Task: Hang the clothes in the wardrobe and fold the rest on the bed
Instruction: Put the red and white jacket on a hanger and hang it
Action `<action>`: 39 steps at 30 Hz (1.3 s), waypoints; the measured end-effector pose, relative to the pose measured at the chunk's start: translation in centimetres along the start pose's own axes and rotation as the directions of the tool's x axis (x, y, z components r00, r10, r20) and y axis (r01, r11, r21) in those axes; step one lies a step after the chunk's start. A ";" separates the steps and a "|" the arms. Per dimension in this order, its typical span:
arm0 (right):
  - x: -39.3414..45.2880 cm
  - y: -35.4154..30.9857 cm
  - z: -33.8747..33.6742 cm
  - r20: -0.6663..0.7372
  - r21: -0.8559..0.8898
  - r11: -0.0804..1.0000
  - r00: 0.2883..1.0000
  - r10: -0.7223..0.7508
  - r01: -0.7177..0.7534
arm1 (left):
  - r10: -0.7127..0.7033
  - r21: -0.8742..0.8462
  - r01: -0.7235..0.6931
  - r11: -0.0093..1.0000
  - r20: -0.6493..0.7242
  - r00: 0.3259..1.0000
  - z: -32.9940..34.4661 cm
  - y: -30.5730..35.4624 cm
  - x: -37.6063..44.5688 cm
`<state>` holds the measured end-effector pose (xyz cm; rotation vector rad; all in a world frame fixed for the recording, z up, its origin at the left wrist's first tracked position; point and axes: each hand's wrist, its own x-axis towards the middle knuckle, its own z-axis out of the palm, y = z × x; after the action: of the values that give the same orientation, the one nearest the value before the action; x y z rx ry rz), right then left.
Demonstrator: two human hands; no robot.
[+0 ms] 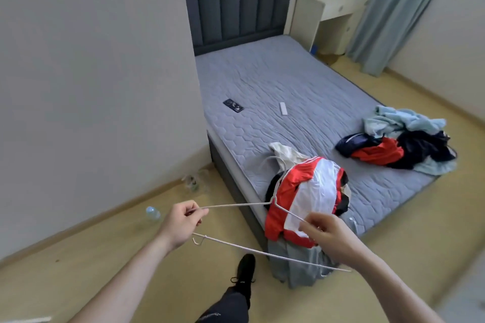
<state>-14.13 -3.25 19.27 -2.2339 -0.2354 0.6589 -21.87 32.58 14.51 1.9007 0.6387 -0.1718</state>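
I hold a thin white wire hanger (236, 204) in front of me, above the floor. My left hand (181, 220) pinches its left end and my right hand (330, 236) grips its right side. A second white hanger (262, 249) shows just below, its small hook near my left wrist. Beyond the hangers, a pile with a red and white garment (307, 191) sits on the near corner of the bed (275, 86), and grey cloth (301, 267) hangs from it to the floor. A second heap of light blue, dark and red clothes (399, 144) lies on the bed's right edge.
A dark phone (233, 105) and a white remote (283, 108) lie on the mattress. A plastic bottle (153, 213) and a clear bag (194, 181) lie on the floor by the left wall. A cream desk (330, 5) and curtain (393, 8) stand at the back right. My black shoe (245, 267) is below.
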 end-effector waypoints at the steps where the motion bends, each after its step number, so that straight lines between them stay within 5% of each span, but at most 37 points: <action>1: 1.0 0.7 -0.7 -0.012 0.015 1.000 1.000 0.026 -0.026 | -0.007 0.008 0.007 1.000 0.032 0.999 1.5 0.7 2.0; 8: 9.3 5.1 -6.3 -0.129 0.071 0.981 0.973 0.191 -0.183 | -0.121 -0.036 0.127 0.991 0.148 0.982 10.2 3.0 15.4; 14: 15.8 9.4 -10.6 -0.206 0.042 0.957 0.935 0.290 -0.288 | -0.317 0.204 0.280 0.938 0.182 0.931 16.6 3.6 25.0; 18: 19.4 12.4 -13.4 -0.283 0.041 0.919 0.877 0.388 -0.393 | -0.395 0.475 0.231 0.849 0.279 0.875 21.5 4.8 28.2; 23: 24.6 17.5 -16.6 -0.351 0.114 0.887 0.817 0.458 -0.448 | -0.341 0.539 0.104 0.836 0.361 0.868 29.5 7.9 32.5; 30: 31.7 25.9 -19.1 -0.273 0.126 0.881 0.838 0.473 -0.457 | -0.286 0.525 0.063 0.849 0.356 0.890 40.9 9.1 39.0; 39: 39.1 36.7 -20.9 -0.129 0.097 0.919 0.910 0.393 -0.383 | -0.450 0.648 0.180 0.740 0.277 0.849 51.8 3.4 45.7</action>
<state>28.67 -27.18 -10.89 -2.2669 0.3128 0.6921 27.36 1.38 -22.73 2.2326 0.6581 -1.1081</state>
